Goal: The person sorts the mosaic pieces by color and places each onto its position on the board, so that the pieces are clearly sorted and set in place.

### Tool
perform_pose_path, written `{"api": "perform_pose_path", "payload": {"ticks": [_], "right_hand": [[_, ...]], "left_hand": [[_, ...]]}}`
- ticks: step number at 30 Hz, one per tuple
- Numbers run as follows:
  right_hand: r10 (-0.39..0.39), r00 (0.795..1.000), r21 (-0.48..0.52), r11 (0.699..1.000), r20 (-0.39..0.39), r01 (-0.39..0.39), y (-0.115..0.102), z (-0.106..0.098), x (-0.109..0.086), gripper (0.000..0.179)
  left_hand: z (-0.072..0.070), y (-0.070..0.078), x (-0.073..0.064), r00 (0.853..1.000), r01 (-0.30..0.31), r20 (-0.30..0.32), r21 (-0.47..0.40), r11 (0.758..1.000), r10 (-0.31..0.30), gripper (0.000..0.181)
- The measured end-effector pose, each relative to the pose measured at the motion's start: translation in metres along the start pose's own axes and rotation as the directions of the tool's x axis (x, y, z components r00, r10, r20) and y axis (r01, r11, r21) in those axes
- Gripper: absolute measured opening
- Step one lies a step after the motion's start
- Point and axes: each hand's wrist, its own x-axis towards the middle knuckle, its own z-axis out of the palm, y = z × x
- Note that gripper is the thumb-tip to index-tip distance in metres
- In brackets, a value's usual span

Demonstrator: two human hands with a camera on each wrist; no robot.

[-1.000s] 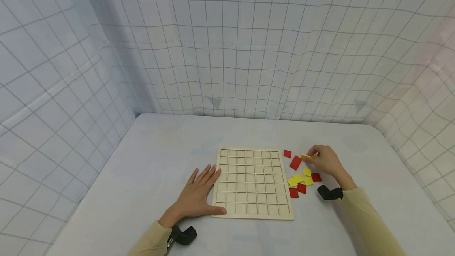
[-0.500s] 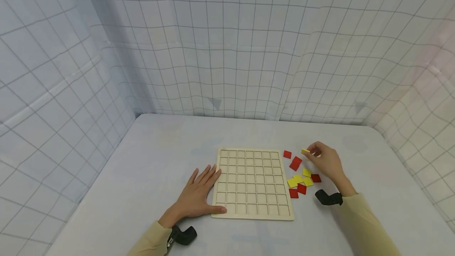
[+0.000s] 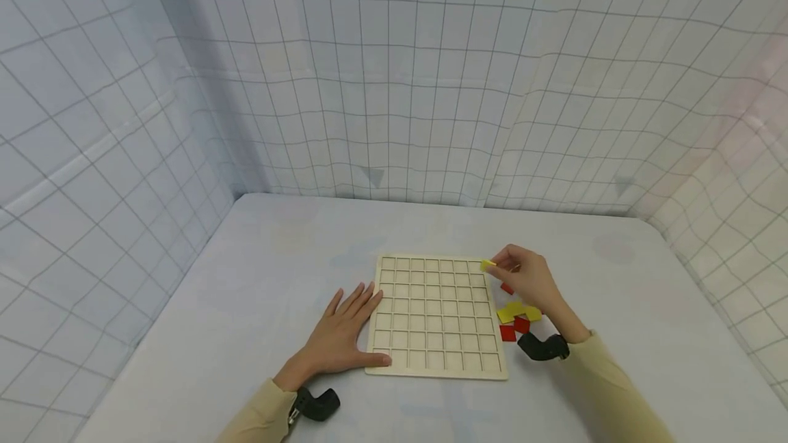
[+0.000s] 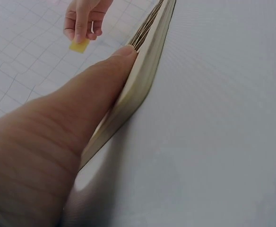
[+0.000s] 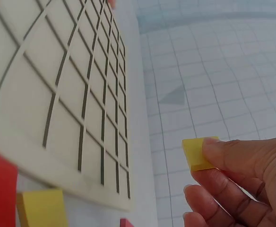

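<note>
A pale wooden board (image 3: 440,376) with a grid of square recesses lies flat on the table. My left hand (image 3: 342,337) rests spread at its left edge, the thumb pressing on the near left corner. Between thumb and fingertips my right hand (image 3: 523,279) pinches a yellow square tile (image 5: 198,153). In the head view that tile overlaps the board's far right corner; the right wrist view shows it raised, apart from the board. Below the right hand lie several loose yellow tiles (image 3: 512,311) and red tiles (image 3: 507,333), some hidden by that hand.
The white table (image 3: 295,245) extends around the board. White cloth walls (image 3: 431,87) with a dark line grid stand behind it and on both sides. A black wrist camera (image 3: 544,346) sits on the right wrist, another black camera (image 3: 317,405) on the left.
My right hand has lifted the yellow tile and carried it left, from beyond the loose tiles to the board's far right corner. The left hand has stayed in place.
</note>
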Motion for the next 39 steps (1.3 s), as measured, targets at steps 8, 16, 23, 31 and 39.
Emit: {"api": "perform_pose_path", "payload": {"ticks": [8,16,23,31,39], "right_hand": [[-0.046,0.995,0.134,0.990,0.091,0.033,-0.020,0.025,0.010,0.014],[-0.055,0.986,0.180,0.983,0.156,0.027,-0.034,0.054,0.016,0.011],[-0.053,0.974,0.217,0.976,0.218,0.004,-0.041,0.075,0.021,0.009],[-0.077,0.954,0.194,0.981,0.289,0.021,-0.049,0.094,0.025,0.006],[-0.074,0.952,0.154,0.988,0.297,0.029,-0.055,0.103,0.028,0.006]], "left_hand": [[0.000,-0.001,0.001,1.000,-0.013,-0.028,0.003,1.000,0.014,0.110],[-0.002,-0.001,0.001,1.000,-0.001,-0.002,-0.002,1.000,0.001,0.109],[-0.002,0.001,0.002,1.000,0.013,0.012,0.013,1.000,-0.013,0.111],[0.000,0.003,0.000,0.999,0.027,0.019,0.014,1.000,-0.027,0.111],[0.002,0.001,0.001,1.000,0.021,-0.002,0.029,0.999,-0.021,0.111]]}}
